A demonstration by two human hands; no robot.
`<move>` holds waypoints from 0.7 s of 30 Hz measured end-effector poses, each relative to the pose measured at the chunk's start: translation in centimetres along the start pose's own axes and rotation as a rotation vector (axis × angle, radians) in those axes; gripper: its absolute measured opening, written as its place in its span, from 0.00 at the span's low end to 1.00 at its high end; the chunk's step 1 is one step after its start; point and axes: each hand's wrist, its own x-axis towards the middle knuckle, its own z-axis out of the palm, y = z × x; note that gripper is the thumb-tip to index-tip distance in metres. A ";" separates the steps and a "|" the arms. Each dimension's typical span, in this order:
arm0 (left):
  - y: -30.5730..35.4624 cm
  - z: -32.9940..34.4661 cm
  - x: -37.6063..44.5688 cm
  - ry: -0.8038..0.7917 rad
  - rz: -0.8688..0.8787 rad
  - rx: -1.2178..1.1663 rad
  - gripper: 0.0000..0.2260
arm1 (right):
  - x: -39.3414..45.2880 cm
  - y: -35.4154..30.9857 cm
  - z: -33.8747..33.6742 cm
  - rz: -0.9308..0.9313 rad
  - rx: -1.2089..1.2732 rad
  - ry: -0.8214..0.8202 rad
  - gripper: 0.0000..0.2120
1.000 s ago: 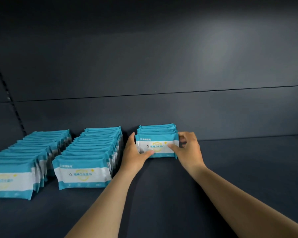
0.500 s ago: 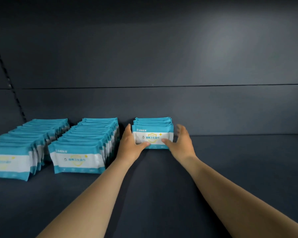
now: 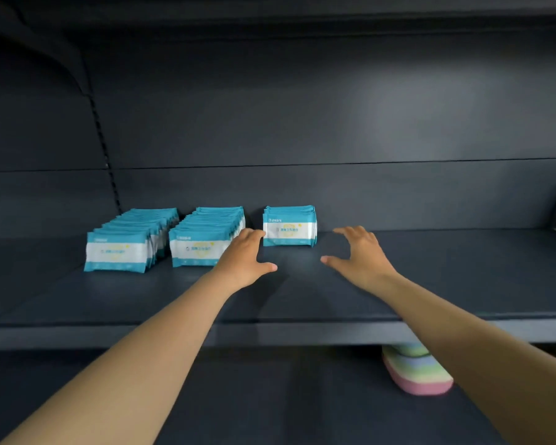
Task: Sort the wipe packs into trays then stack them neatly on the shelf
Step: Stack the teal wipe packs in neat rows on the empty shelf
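My left hand [image 3: 245,255] hovers over the dark matte shelf [image 3: 302,290], fingers [image 3: 252,234] spread wide and holding nothing, thumb stuck out toward the right; it overlaps the near right corner of the middle row of wipe packs [image 3: 203,239] in the view, contact there I cannot tell. My right hand [image 3: 361,255] hovers likewise, fingers splayed wide and slightly arched, thumb pointing left, holding nothing; it sits just right of and nearer than the short row of wipe packs [image 3: 289,226], apart from it.

Three rows of wipe packs stand upright on edge on the shelf, faces toward me; soft rectangular film pouches, teal bands top and bottom, white band across the middle with a faint yellow emblem and small print too blurred to read. The left row of wipe packs [image 3: 126,248] is long and runs back toward the rear panel; the middle row is long as well, just beside it; the short row holds only a few packs, near the back wall [image 3: 334,123], a gap between it and the middle row.

Shelf is smooth sheet, flat front lip; a perforated upright strip [image 3: 105,155] at the rear left. Below the lip, on the lower shelf, a pastel striped sponge-like block [image 3: 418,370], pink underneath, partly hidden by my right forearm.
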 end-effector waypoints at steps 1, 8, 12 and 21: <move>0.1 -0.4 -1.7 0.000 0.021 0.021 0.33 | -1.8 -0.7 -0.4 -0.016 -0.030 -0.005 0.32; -0.1 -0.2 -15.0 0.006 0.099 0.008 0.28 | -15.4 -3.7 0.0 -0.056 -0.123 -0.043 0.30; -2.0 3.4 -21.6 -0.019 0.081 -0.019 0.25 | -22.1 -3.0 3.3 -0.036 -0.138 -0.081 0.29; -10.0 18.5 -30.3 -0.382 -0.118 -0.055 0.25 | -31.2 4.0 15.1 0.086 -0.143 -0.390 0.28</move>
